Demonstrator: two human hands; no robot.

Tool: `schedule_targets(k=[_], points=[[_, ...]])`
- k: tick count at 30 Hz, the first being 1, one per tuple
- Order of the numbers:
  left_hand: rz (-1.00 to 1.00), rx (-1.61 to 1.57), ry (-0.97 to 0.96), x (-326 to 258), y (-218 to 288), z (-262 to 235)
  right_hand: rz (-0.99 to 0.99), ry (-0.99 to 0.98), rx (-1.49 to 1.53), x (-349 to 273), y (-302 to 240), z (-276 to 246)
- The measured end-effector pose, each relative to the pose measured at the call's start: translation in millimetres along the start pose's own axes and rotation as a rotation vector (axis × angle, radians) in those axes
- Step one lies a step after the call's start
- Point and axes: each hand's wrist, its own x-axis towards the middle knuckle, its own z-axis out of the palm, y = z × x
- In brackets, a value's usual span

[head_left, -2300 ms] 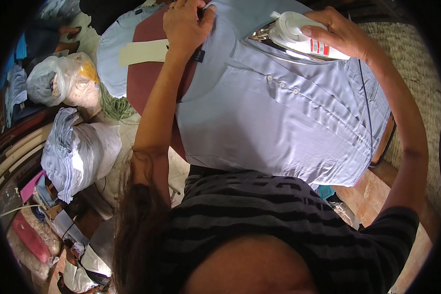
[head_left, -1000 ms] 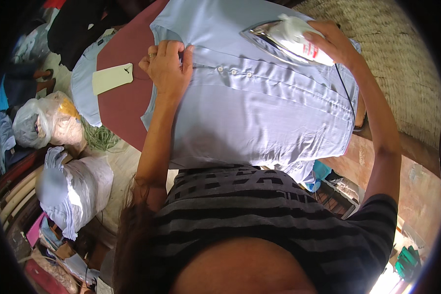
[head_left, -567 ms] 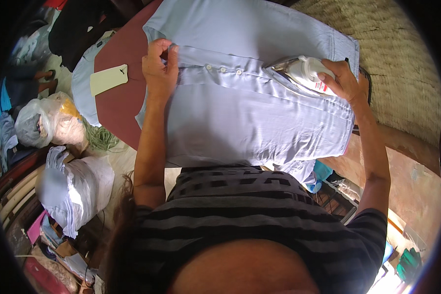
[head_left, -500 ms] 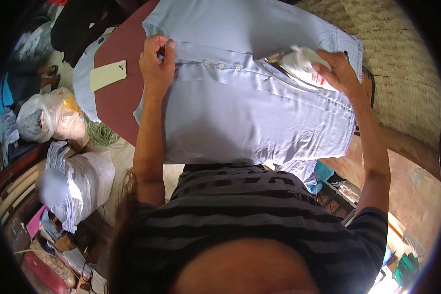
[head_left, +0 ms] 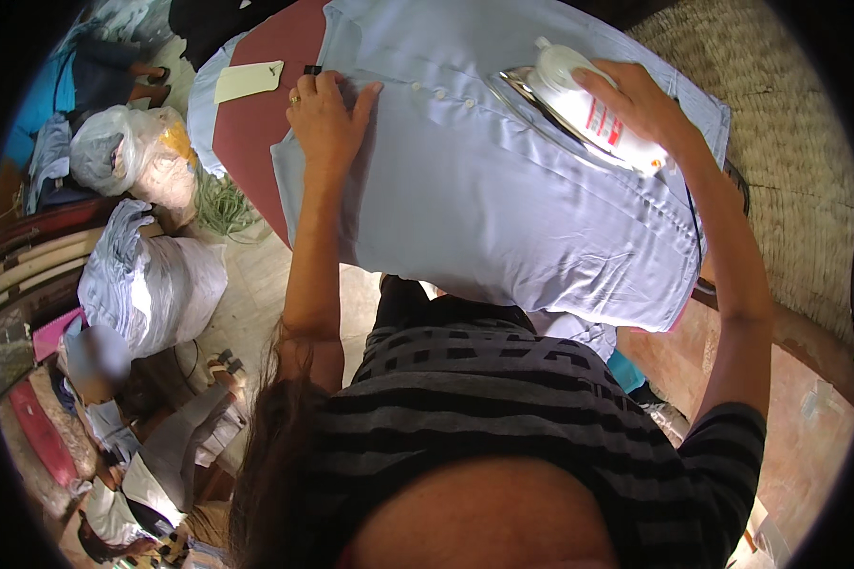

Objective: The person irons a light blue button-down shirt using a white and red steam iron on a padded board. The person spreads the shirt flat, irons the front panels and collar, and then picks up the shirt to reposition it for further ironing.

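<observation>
Light-blue buttoned shirt [head_left: 427, 190] lies across the maroon board [head_left: 251, 142] in the head view. The left hand [head_left: 327, 123], more pinched a moment ago, now rests thumb-spread near the neck, apparently steadying cloth for pressing; the right hand [head_left: 643, 102] grips the white iron [head_left: 593, 119] beside the buttons [head_left: 441, 94].

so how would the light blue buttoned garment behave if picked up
The light blue buttoned garment would likely flop, given its soft folds. Its smooth sheen suggests it might slide; the wrinkles hint at thin, light cloth.
</observation>
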Motion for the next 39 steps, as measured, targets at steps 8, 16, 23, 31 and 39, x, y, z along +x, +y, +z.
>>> schedule_targets(k=[8, 16, 23, 31, 39], points=[[-0.156, -0.259, -0.055, -4, -6, 1, 0.219, 0.036, 0.106, -97, -14, 15], [-0.161, -0.352, -0.072, 5, -8, 6, 0.215, 0.037, 0.188, -81, -53, 40], [-0.164, -0.435, -0.018, 7, -4, 3, 0.335, 0.084, 0.22, -83, -66, 49], [0.07, -0.2, -0.004, 6, 16, -13, 0.307, 0.058, 0.206, -88, -78, 56], [0.409, -0.344, -0.432, -46, 52, -33, 0.508, 0.17, 0.401, -117, -70, 65]])
